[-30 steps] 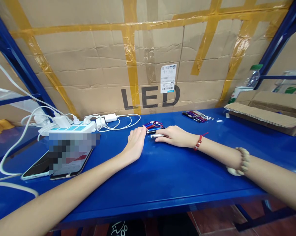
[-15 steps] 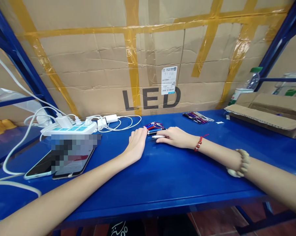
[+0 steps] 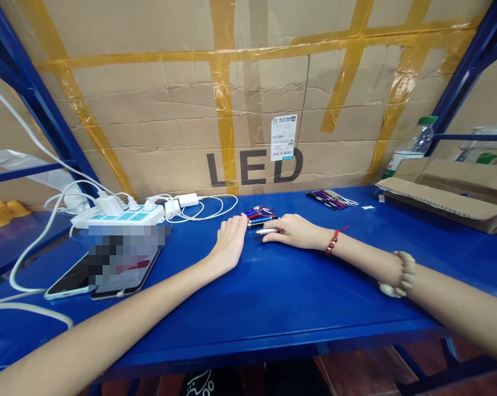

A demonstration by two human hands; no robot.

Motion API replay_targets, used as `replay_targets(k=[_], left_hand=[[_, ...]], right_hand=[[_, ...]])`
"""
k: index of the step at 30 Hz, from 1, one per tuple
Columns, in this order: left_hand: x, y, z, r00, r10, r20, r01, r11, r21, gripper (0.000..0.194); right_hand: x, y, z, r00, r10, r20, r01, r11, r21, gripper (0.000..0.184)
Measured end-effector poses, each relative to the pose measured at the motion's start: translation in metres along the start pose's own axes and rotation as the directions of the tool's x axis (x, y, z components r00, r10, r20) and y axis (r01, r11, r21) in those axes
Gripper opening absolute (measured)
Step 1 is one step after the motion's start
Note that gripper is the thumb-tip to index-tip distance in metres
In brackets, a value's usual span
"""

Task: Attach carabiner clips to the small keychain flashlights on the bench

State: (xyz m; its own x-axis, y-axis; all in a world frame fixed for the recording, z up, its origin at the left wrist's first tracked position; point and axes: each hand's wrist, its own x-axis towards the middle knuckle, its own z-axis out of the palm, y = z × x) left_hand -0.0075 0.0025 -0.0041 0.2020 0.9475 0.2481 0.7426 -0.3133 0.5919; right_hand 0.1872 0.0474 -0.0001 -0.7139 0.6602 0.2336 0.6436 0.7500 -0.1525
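Observation:
My left hand (image 3: pixel 231 242) rests on its edge on the blue table, fingers stretched out and close together. Its fingertips are at the left ends of a small pile of blue and red keychain flashlights (image 3: pixel 260 220) with clips. Just in front of that pile, my right hand (image 3: pixel 294 230) has its thumb and fingers round a slim silver keychain flashlight (image 3: pixel 265 232); its far end is hidden under the hand. The silver one lies roughly parallel to the blue one behind it. A second group of purple, black and silver flashlights (image 3: pixel 330 199) lies farther back on the right.
At left are a white power strip (image 3: pixel 120 219) with chargers and cables, and two phones (image 3: pixel 125 278). An open cardboard box (image 3: pixel 442 201) and a bottle (image 3: pixel 413 146) stand at right. A large taped carton (image 3: pixel 149 121) forms the back. White scraps (image 3: pixel 368 207) lie near the box.
The view has shifted very slightly. Both hands stay almost in place, with the silver flashlight still in my right hand.

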Motion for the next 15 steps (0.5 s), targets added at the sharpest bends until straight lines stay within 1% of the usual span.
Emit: replay_targets(k=[6, 11, 15], left_hand=[[0.0009, -0.0003, -0.0001, 1.0, -0.006, -0.002, 0.006, 1.0, -0.004, 0.054], [0.0007, 0.0001, -0.0005, 1.0, -0.019, 0.007, 0.019, 1.0, -0.011, 0.055], [-0.0005, 0.0015, -0.0015, 1.0, -0.022, 0.014, 0.022, 1.0, -0.005, 0.057]], right_hand=[[-0.0005, 0.0003, 0.0002, 1.0, -0.005, 0.004, 0.005, 1.0, -0.001, 0.035], [-0.0011, -0.0002, 0.0003, 1.0, 0.03, 0.001, -0.03, 0.999, -0.022, 0.038], [-0.0009, -0.0006, -0.0003, 1.0, 0.024, 0.004, -0.024, 1.0, -0.017, 0.038]])
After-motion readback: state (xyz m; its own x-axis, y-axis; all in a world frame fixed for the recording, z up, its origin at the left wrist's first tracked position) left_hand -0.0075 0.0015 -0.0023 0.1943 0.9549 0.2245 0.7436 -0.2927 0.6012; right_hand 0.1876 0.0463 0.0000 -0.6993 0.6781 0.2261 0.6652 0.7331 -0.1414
